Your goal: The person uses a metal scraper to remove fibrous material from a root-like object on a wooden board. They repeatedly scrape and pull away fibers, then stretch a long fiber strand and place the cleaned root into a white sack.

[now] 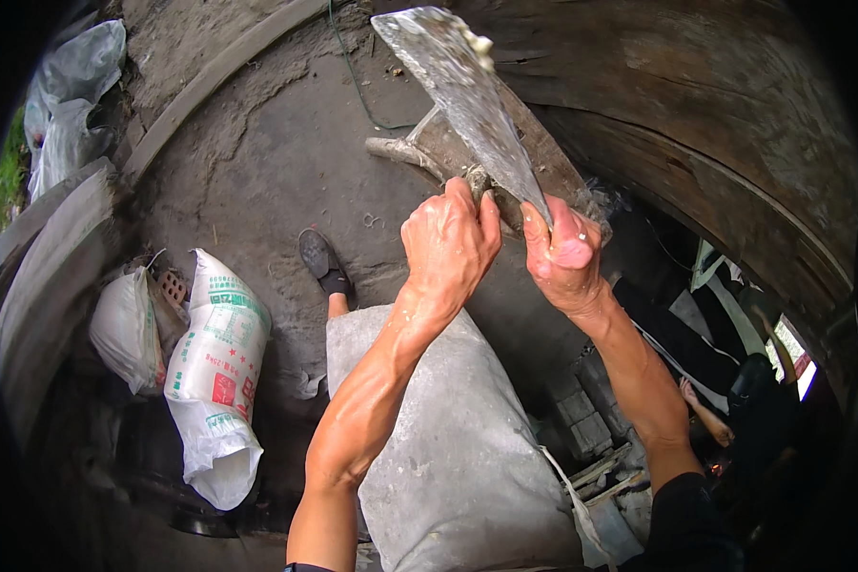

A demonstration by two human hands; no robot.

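My right hand (568, 250) grips the near, narrow end of a broad flat grey blade or slat (465, 93). The piece slants up and left, wet or smeared, with a pale lump on its upper right edge. Beside it, my left hand (450, 243) is closed, its fingertips hidden, against a knobbly stub (477, 179); whether it grips the stub is not clear. Under and behind the blade lies a worn wooden plank (543, 150) with branch-like legs (400, 150). Both forearms are wet. A grey apron (457, 443) covers my lap.
A printed white woven sack (222, 357) lies at the left beside another white sack (125, 329). A curved wooden beam (214, 79) crosses the upper left. Rough wooden boards (686, 79) rise at the right. Another person's hand (686, 392) shows at lower right, near a small orange glow (716, 469).
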